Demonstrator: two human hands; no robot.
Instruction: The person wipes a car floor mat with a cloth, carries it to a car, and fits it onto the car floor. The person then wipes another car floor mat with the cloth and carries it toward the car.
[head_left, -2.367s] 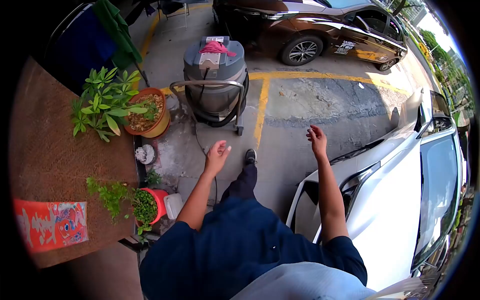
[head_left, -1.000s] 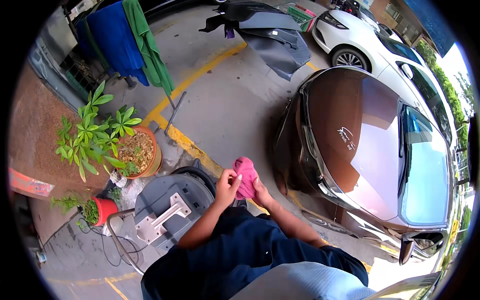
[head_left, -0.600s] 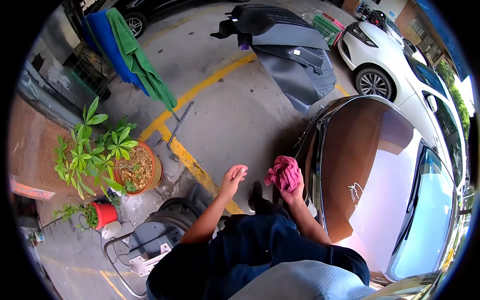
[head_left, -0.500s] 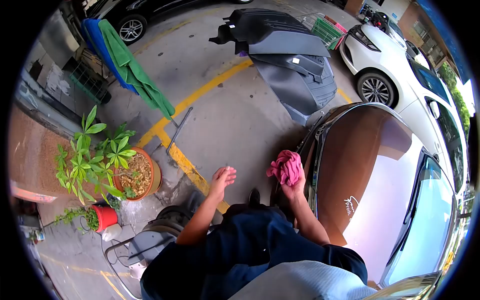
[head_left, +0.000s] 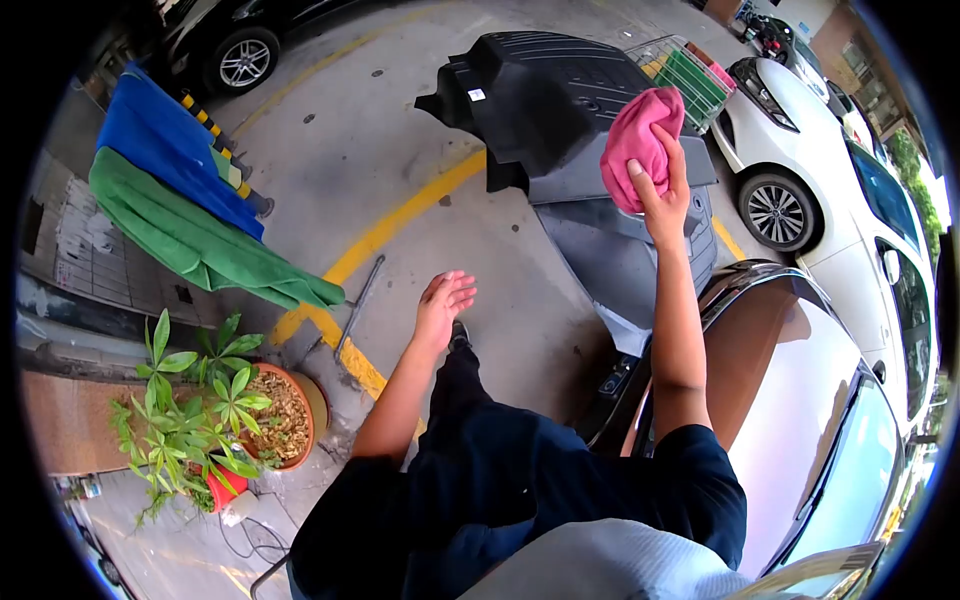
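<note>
A crumpled pink cloth (head_left: 630, 145) is gripped in my right hand (head_left: 668, 205), its thumb and fingers pressed into the fabric. That arm reaches forward, and the cloth overlaps the black moulded car floor liners (head_left: 545, 125) in the view; whether it touches them I cannot tell. Several liners are draped over one another, with a small white label on one. My left hand (head_left: 440, 308) is empty, held above the concrete floor with its fingers loosely extended. Right of my body is the glossy brown and pale car hood (head_left: 775, 360).
Blue (head_left: 180, 150) and green towels (head_left: 190, 230) hang on a rack at the left. Below them stand a large potted plant (head_left: 310, 400) and a red pot (head_left: 228, 485). A wire cart (head_left: 690, 85) and white car (head_left: 840, 190) are beyond the liners; a black car (head_left: 215, 55) is far left.
My right hand has lifted and reached forward with the pink cloth, from beside the hood to in front of the liners. My body has stepped forward; the left hand stays open.
</note>
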